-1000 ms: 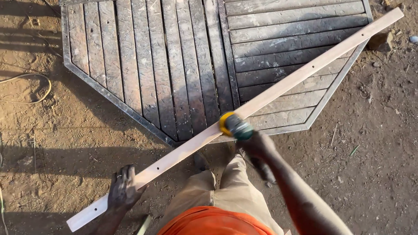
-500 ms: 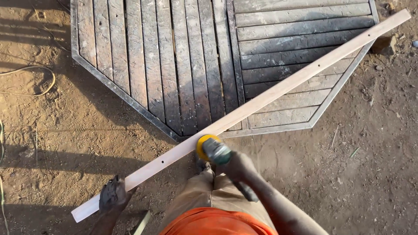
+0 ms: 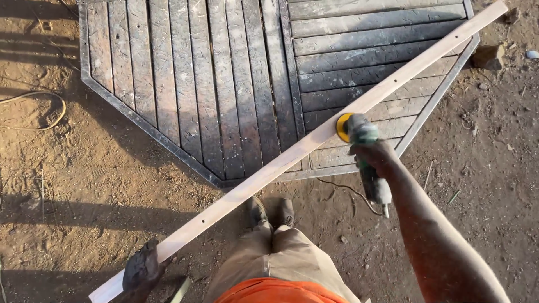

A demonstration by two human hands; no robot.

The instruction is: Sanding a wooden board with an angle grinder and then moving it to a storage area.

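In the head view, a long pale wooden strip point(image 3: 303, 147) is running diagonally across the frame, its long axis pointing from the lower left edge up to the upper right corner. Its upper half is lying over a weathered, slatted wooden panel point(image 3: 224, 84) with a dark frame, which is resting on the dirt ground point(image 3: 84, 196) and filling the upper middle of the frame.

The left hand point(image 3: 142, 270), dark with grime, is sitting at the lower left, its grip closing around the strip near the low end, fingers wrapping the edge.

The right arm is reaching up from the lower right corner, the forearm slanting toward the centre right. The right hand point(image 3: 373, 156) is gripping tight on the body of a green sander point(image 3: 362, 147), whose yellow disc point(image 3: 341, 127) is touching the strip right of centre. The tool's handle is pointing down toward the lower right, a thin cord trailing from it.

The person's legs and shoes point(image 3: 272, 212) are showing at the bottom centre, just below the strip.

A loose cable point(image 3: 33, 112) is curving on the dirt at the left edge.
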